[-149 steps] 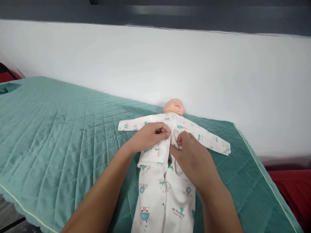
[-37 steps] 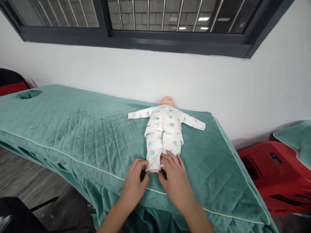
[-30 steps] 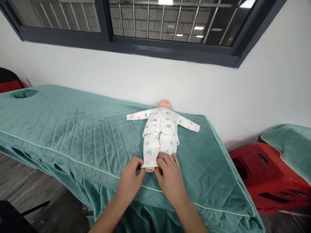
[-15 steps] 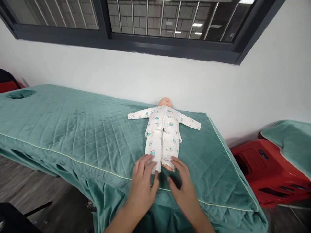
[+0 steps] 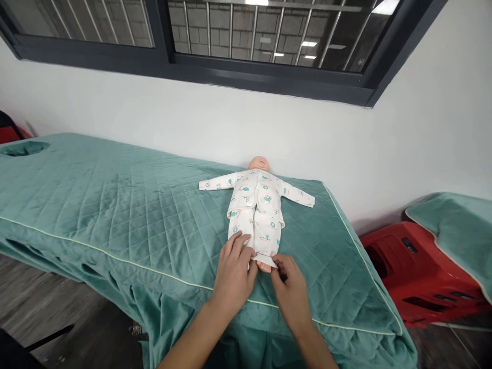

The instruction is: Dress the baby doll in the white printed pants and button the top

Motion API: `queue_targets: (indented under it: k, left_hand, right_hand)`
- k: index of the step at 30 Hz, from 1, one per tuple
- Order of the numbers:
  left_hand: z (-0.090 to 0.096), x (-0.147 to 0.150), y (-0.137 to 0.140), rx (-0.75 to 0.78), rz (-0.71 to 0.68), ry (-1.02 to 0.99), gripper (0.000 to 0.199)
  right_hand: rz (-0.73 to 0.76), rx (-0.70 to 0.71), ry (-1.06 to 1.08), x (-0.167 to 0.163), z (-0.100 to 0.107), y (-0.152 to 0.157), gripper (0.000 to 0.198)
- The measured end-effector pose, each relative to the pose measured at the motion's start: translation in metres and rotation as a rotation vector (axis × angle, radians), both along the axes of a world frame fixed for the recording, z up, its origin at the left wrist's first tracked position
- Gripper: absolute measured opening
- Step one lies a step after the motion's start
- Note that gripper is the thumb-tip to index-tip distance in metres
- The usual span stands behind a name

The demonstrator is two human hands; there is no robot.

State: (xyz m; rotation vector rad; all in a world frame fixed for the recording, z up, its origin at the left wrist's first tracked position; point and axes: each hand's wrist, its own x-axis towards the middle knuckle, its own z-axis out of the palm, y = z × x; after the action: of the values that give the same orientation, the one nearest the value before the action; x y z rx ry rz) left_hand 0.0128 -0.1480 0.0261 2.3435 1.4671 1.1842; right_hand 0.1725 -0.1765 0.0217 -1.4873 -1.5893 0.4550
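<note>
A baby doll (image 5: 259, 163) lies on its back with its head near the wall and its arms spread. It wears a white printed jacket (image 5: 255, 192) and matching trousers (image 5: 268, 234). My right hand (image 5: 290, 287) pinches the right edge of the cuff on the right-hand trouser leg. At that cuff's left edge, my left hand (image 5: 235, 269) has thumb and index finger closed on the cloth, its other fingers lying over the other leg. Between my hands the doll's bare toes (image 5: 264, 267) show below the cuff. My left hand hides the end of the left-hand leg.
The doll rests on a padded bed with a green quilted cover (image 5: 161, 210), which has a hole (image 5: 25, 148) at its far left. Behind stands a white wall (image 5: 146, 113) under a barred window. Red plastic stools (image 5: 415, 271) with a green cloth (image 5: 453, 225) stand at right.
Both hands have closed in on the right-hand trouser cuff and taken hold of it. The cuff is now pulled wide and flat across the foot. The view has shifted slightly.
</note>
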Motion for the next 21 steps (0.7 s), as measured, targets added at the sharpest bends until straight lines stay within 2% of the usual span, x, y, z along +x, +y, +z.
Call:
queue_targets:
  k: [5, 10, 13, 15, 17, 19, 21]
  left_hand:
    - [0.006, -0.004, -0.01, 0.043, -0.029, -0.085, 0.014]
    - [-0.004, -0.009, -0.024, 0.035, -0.067, 0.01, 0.019]
    - [-0.01, -0.017, -0.024, 0.038, -0.116, -0.029, 0.022]
    - [-0.011, -0.024, -0.014, 0.046, -0.081, -0.136, 0.022]
    - [-0.01, -0.029, 0.007, 0.055, 0.004, -0.226, 0.024]
    - [-0.008, -0.033, 0.034, 0.068, 0.039, -0.229, 0.029]
    - [-0.004, -0.032, 0.062, 0.062, 0.017, -0.176, 0.034]
  right_hand:
    - [0.017, 0.108, -0.041, 0.004, 0.006, -0.016, 0.012]
    - [0.125, 0.001, -0.119, 0.007, -0.009, -0.025, 0.013]
    - [0.244, -0.038, -0.078, 0.014, -0.008, -0.02, 0.013]
    - [0.251, -0.028, -0.025, 0.021, -0.002, -0.011, 0.012]
    - [0.188, 0.011, 0.013, 0.029, 0.003, 0.001, 0.013]
    - [0.13, 0.061, 0.026, 0.034, 0.009, 0.016, 0.018]
    - [0.116, 0.089, 0.009, 0.035, 0.014, 0.031, 0.023]
